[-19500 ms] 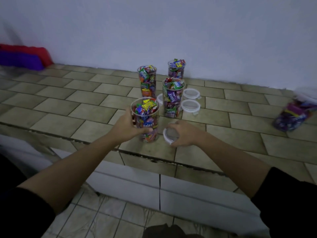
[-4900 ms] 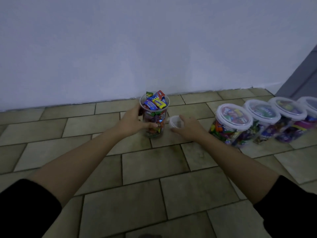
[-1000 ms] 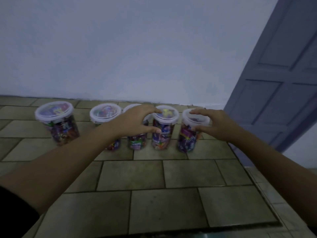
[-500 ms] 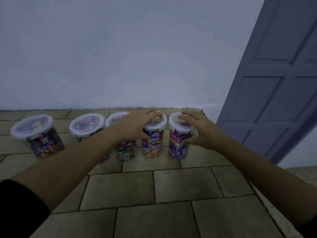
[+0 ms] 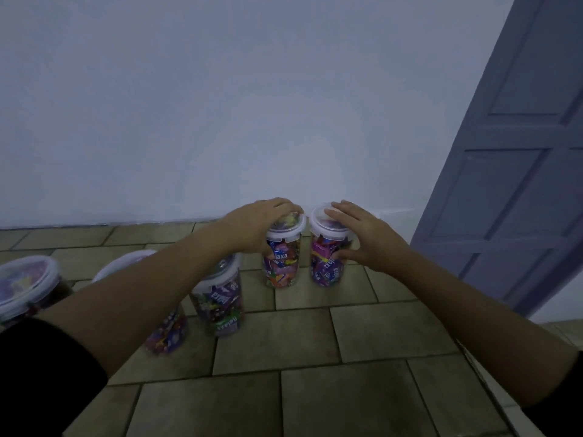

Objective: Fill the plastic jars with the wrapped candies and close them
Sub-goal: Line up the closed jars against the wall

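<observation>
**Both the left hand (image 5: 255, 228) and the right hand (image 5: 362, 238) are on lids at twelve o'clock**

We have the left hand cupped over the lid (image 5: 295, 230) of the second jar (image 5: 281, 266), with the fingers curled round its rim and gripping it from above. The right hand lies over the end jar (image 5: 326, 268), just beside it at one o'clock. Its fingers are spread across the cap (image 5: 316, 220) and the thumb is pressed to the clear wall, so it holds that jar between them. Both jars stand upright on the tiled desk (image 5: 315, 335), near the wall (image 5: 220, 105), and are packed with wrapped candies (image 5: 279, 274). Three more capped jars (image 5: 220, 307) trail off toward eight o'clock, partly behind our left forearm. A grey door (image 5: 520, 184) stands at two o'clock.

We judge the filling done and the closing nearly so, since every jar in view wears a lid. Whether these two are snapped fully home we cannot tell — the hands hide much of each rim. As we read it, the next move calls for firm, even pressure straight down around each rim. Each jar should be steadied so it neither tips nor knocks its neighbour.
</observation>
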